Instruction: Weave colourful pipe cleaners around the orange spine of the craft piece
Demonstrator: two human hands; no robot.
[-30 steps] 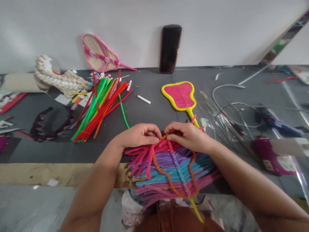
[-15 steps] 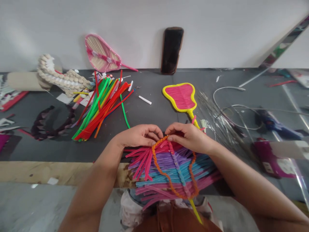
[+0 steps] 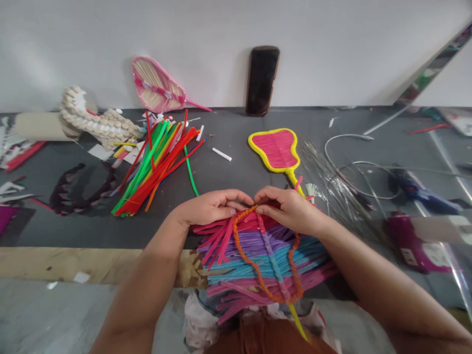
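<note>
no readable text or labels

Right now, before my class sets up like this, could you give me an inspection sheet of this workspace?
Surface: dark tabletop, wooden strip along its near edge.
Work: rows of pink, purple and blue fuzzy stems, an orange twisted outline lying over them.
Clutter: coloured stem bundle at left, thin wiry strands at right, white stick between.
Hands: right hand pinches the outline's top; left hand close beside, its hold unclear.
Cables: grey looped cord at right; cannot tell whether it carries power.
Surroundings: phone leaning on the pale wall, pink leaf-shaped piece to its left.
</note>
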